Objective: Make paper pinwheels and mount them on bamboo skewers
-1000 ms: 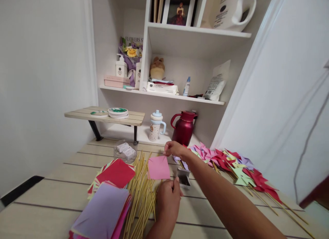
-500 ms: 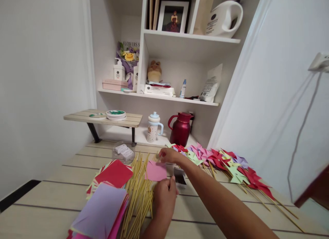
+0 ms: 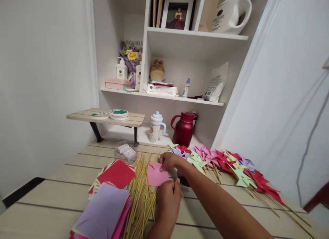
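Observation:
A pink paper square [image 3: 155, 177] with cut slits lies over the thin wooden sticks [image 3: 140, 198]. My right hand [image 3: 170, 161] is closed at its upper right edge, fingertips pinching the paper. Close to the paper's lower right corner, my left hand [image 3: 169, 199] is curled closed, thumb on top; whatever is between its fingers is hidden. Left of the sticks are a stack of lilac and other coloured paper [image 3: 104, 210] and red paper squares [image 3: 117, 174]. A small dark open box [image 3: 183, 180] shows partly behind my right forearm.
Finished paper pinwheels [image 3: 218, 160] on sticks lie along the right side. A clear container [image 3: 125, 152] with white packets stands at the back left, near a small raised shelf [image 3: 84, 115]. Behind stand a cup [image 3: 155, 129] and a red jug [image 3: 183, 129].
My right hand has come down slightly onto the pink paper's upper right edge, and a slit in the paper now shows. The view has shifted slightly. My left hand stays by the lower corner.

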`<state>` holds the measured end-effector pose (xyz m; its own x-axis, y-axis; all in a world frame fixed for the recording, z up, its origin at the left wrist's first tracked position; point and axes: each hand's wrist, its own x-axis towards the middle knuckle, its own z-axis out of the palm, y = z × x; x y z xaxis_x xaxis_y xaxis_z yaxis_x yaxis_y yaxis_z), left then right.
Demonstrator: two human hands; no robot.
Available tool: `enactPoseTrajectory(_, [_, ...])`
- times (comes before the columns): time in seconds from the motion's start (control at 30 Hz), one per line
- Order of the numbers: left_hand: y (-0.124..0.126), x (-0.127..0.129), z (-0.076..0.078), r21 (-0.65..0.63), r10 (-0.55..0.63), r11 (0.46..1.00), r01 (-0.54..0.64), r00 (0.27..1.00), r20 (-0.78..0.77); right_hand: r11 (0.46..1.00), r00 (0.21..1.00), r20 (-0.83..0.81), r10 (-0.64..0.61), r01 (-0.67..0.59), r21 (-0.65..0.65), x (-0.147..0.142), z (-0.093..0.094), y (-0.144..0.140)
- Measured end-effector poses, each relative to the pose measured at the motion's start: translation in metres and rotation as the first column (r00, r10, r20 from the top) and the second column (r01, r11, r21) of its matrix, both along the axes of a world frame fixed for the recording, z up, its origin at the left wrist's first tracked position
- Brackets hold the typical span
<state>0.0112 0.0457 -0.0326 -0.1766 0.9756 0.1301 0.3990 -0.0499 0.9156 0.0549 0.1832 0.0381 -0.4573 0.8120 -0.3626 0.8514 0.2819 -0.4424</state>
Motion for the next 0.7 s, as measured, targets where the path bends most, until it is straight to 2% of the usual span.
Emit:
enactPoseTrajectory(0.1, [0.001, -0.001, -0.002, -0.002, 0.003, 1.0, -0.003, 1.0, 0.005, 1.0, 0.984, -0.179, -0.023, 0.02, -0.022, 0.004, 0.0, 0.004])
enactPoseTrajectory(0.2, [0.002, -0.002, -0.004, 0.001, 0.009, 1.0, -0.009, 1.0, 0.022, 0.998, 0.916, -0.397, -0.064, 0.059, -0.025, 0.009, 0.007, 0.004])
enactPoseTrajectory(0.27, [0.003, -0.002, -0.004, 0.009, 0.01, 1.0, -0.01, 0.999, 0.044, 0.995, 0.831, -0.547, -0.096, 0.102, -0.021, 0.014, 0.016, 0.0])
enactPoseTrajectory(0.37, [0.003, -0.004, -0.004, 0.028, 0.009, 1.0, -0.012, 0.995, 0.096, 0.985, 0.661, -0.738, -0.138, 0.166, -0.035, 0.03, 0.035, -0.015])
enactPoseTrajectory(0.5, [0.003, -0.012, -0.001, 0.052, 0.005, 0.999, -0.016, 0.977, 0.214, 0.976, 0.443, -0.88, -0.174, 0.195, -0.095, 0.068, 0.055, -0.052])
enactPoseTrajectory(0.6, [0.003, -0.024, 0.009, 0.04, 0.057, 0.996, -0.075, 0.941, 0.332, 0.968, 0.327, -0.919, -0.219, 0.195, -0.161, 0.102, 0.056, -0.088])
enactPoseTrajectory(0.7, [0.0, -0.035, 0.028, -0.01, 0.142, 0.987, -0.158, 0.857, 0.495, 0.946, 0.219, -0.931, -0.293, 0.206, -0.25, 0.129, 0.045, -0.116])
